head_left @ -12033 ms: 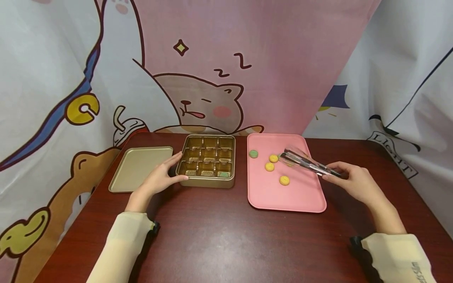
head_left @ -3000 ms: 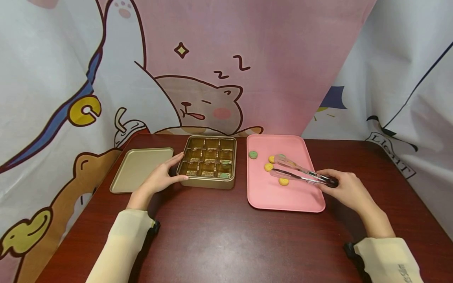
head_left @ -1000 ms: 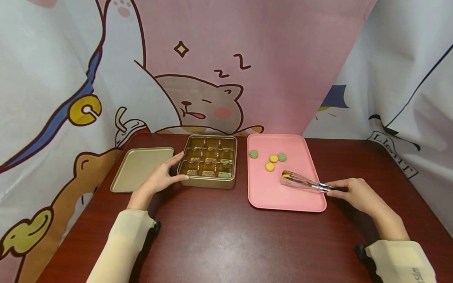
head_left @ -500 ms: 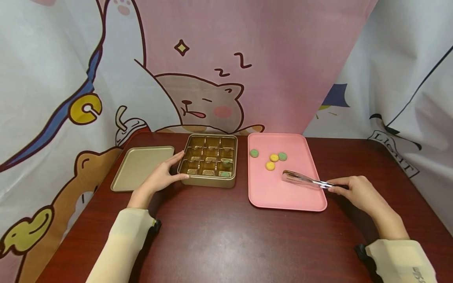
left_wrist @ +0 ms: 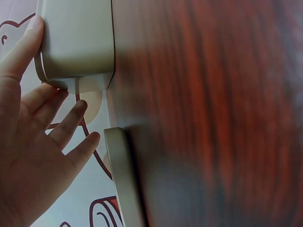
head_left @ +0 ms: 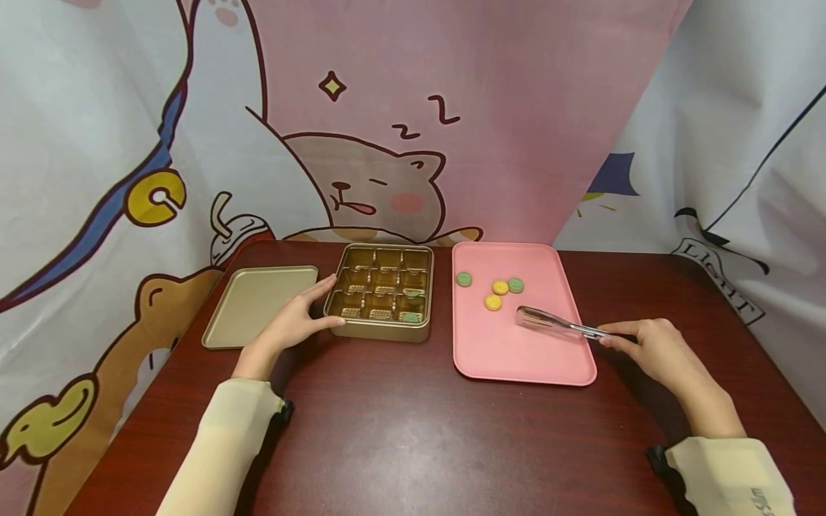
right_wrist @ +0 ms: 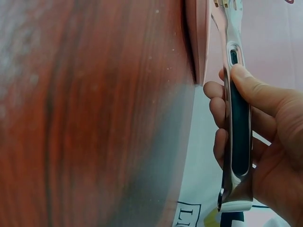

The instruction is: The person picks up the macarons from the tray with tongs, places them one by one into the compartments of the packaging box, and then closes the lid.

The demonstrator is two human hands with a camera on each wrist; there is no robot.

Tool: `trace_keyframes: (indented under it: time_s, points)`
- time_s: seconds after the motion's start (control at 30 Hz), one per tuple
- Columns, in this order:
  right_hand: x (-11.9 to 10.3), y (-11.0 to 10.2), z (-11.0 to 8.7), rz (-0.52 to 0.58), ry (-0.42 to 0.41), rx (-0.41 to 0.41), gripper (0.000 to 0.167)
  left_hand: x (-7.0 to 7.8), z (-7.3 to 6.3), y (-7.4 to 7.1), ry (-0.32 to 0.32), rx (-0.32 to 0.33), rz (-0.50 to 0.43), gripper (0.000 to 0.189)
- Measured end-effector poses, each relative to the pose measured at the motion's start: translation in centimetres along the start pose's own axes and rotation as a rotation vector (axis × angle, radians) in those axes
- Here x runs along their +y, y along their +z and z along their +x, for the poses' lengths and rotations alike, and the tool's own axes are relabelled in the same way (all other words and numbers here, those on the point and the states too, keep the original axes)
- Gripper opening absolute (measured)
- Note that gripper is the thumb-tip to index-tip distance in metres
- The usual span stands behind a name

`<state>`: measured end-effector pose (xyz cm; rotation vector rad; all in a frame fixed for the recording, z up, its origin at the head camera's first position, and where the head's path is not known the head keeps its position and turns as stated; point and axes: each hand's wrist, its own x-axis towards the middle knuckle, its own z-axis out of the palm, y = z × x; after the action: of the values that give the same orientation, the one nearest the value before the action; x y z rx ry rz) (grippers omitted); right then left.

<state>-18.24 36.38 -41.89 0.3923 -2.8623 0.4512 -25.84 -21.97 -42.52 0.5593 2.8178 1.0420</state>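
Note:
My left hand rests at the near-left corner of a gold tin, thumb along its front and straight fingers along its left side. In the left wrist view the outer fingers spread away from the tin. Small green round cookies sit in its front-right and middle-right compartments. My right hand grips metal tongs by their dark-inlaid handle, thumb on top. The tongs are squeezed narrow, their clear tips low over the pink tray; the yellow cookie last seen there is hidden.
Two yellow cookies and a green cookie lie mid-tray, with another green cookie near its left edge. A flat gold lid lies left of the tin. A printed curtain hangs behind the table.
A second green cookie came into the tin between twelve and three seconds ago. The tongs then narrowed over the front yellow cookie, now out of sight, and their tips rose slightly. The left hand stays put.

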Motion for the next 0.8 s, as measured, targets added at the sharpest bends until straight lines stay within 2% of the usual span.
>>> trace_keyframes:
  time_s: [0.8]
  points:
    - [-0.86,-0.89,0.53,0.031,0.004,0.077,0.022,0.16,-0.1,0.01,-0.009,0.0,0.001,0.089]
